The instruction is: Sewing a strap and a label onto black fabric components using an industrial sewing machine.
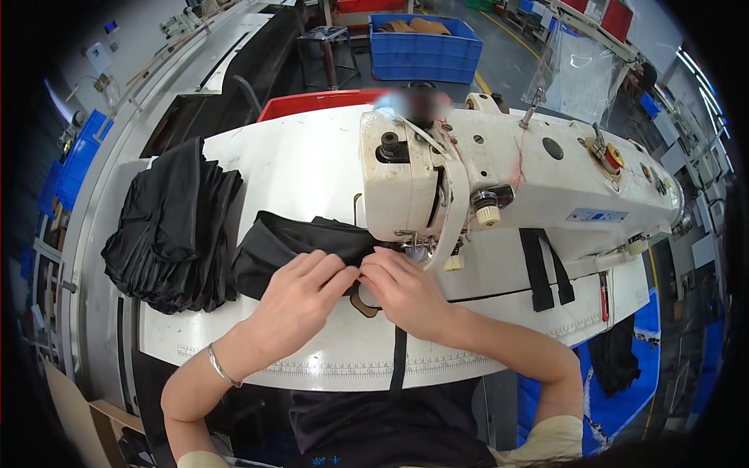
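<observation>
Both hands meet just in front of the needle area of a white industrial sewing machine (538, 160). My left hand (303, 295) is closed, its fingertips pinching at the near edge of a folded black fabric piece (300, 238). Beside it, my right hand (407, 295) is closed too, with its fingertips close to the presser foot (417, 251). A narrow black strap (399, 355) runs from beneath the right hand down over the table's front edge. What lies between the fingertips is mostly hidden.
A tall stack of black fabric pieces (173, 230) stands on the left of the white table (312, 363). Black strap lengths (544, 269) and a small red tool (603, 296) lie to the right. Behind are a red bin (312, 101) and a blue crate (426, 54).
</observation>
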Demonstrator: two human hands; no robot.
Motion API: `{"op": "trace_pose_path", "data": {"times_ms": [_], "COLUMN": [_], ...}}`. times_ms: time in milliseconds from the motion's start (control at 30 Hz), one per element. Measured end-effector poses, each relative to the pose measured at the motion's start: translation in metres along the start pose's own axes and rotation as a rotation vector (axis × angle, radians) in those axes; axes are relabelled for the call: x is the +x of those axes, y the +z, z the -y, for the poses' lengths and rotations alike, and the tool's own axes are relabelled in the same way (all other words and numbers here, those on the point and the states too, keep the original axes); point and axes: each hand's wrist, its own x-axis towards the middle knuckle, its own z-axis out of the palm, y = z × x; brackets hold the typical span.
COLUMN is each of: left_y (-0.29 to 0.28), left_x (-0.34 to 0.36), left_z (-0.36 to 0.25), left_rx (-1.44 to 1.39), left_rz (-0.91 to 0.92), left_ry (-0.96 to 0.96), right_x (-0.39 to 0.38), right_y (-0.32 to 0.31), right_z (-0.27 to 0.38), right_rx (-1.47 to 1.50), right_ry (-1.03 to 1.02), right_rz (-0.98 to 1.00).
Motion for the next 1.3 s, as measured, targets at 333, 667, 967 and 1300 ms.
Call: {"op": "trace_pose_path", "data": {"times_ms": [333,667,967,1300], "left_y": [0.031,0.078,0.078,0.096], "left_x": [0.019,0.011,0.020,0.002], "left_z": [-0.024,-0.005,0.030,0.024], "left_rx": [-0.492,0.103,-0.558,-0.139], "left_rz": [-0.067,-0.150,-0.084,-0.005], "left_ry": [-0.345,-0.058,-0.376,-0.085], "right_x": [-0.015,-0.077,-0.053,-0.060], "right_y": [0.045,-0.044,-0.026,-0.011], "right_z": [0.022,0.050,-0.029,-0.040], "right_rx": [-0.108,-0.149,-0.193,0.159], "right_ry": [0.040,-0.120,-0.028,0.222], "right_rz": [0.431,0.493,0.325,0.349]}}
